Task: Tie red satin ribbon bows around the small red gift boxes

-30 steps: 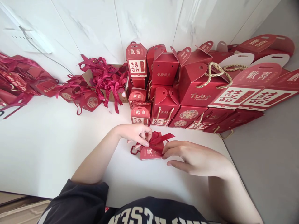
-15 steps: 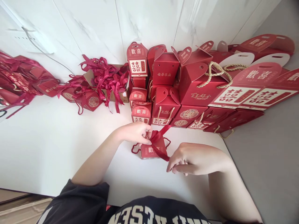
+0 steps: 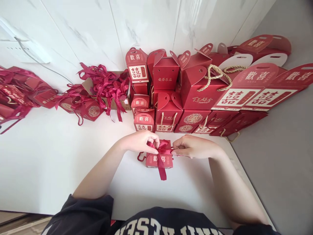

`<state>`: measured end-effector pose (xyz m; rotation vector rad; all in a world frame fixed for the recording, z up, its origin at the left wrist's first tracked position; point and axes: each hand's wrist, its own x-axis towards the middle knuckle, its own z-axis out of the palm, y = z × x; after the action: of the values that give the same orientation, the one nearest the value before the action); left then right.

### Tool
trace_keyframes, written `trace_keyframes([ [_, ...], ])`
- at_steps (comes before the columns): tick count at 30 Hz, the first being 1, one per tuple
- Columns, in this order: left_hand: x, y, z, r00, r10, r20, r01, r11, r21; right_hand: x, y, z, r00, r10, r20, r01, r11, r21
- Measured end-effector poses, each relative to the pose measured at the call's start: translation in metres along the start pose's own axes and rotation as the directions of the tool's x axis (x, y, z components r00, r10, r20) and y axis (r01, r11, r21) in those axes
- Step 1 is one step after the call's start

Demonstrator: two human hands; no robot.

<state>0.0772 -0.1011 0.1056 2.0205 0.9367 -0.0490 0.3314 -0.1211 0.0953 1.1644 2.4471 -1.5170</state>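
A small red box [image 3: 151, 160] with gold characters stands on the white table, between my hands. A red ribbon [image 3: 161, 168] forms a bow across its top, one tail hanging down the near side. My left hand [image 3: 144, 142] pinches a ribbon loop at the bow's left. My right hand [image 3: 189, 147], thumb and fingers pressed together, holds the ribbon at the bow's right. A dark red cord handle [image 3: 141, 157] sticks out at the box's left side.
Stacked red boxes [image 3: 195, 98], some with gold rope handles, line the wall behind. Further left lie a brown carton [image 3: 124, 103] heaped with red ribbons [image 3: 105, 86] and more ribboned boxes [image 3: 93, 109]. A grey wall [image 3: 281, 156] rises at the right.
My right hand has moved up and left, closer to the bow, and now grips ribbon beside it. A ribbon tail now hangs over the box's near side. The view has shifted slightly.
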Motion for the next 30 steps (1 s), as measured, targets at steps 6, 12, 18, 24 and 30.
trace_keyframes([
  [6,0.003,-0.002,0.004,0.998,-0.057,-0.001,0.057,0.998,-0.014,-0.004,0.000,0.001,0.992,-0.001,0.129,-0.001,1.000,0.014],
  [12,0.003,0.000,0.004,0.998,-0.069,0.014,0.069,0.997,-0.036,0.009,0.011,0.008,0.968,0.133,0.214,-0.120,0.990,-0.075],
  [18,0.007,0.000,0.007,1.000,0.005,-0.001,-0.005,0.999,-0.042,-0.010,0.015,-0.008,0.937,0.073,-0.343,-0.163,0.956,-0.242],
  [24,0.009,0.002,0.011,0.997,0.055,-0.045,-0.054,0.999,0.004,0.011,0.002,-0.001,0.912,-0.339,-0.233,0.347,0.938,-0.003],
  [30,0.000,0.009,0.007,1.000,-0.022,-0.020,0.021,1.000,-0.010,0.024,0.016,-0.003,0.928,-0.370,-0.030,0.371,0.919,0.136],
])
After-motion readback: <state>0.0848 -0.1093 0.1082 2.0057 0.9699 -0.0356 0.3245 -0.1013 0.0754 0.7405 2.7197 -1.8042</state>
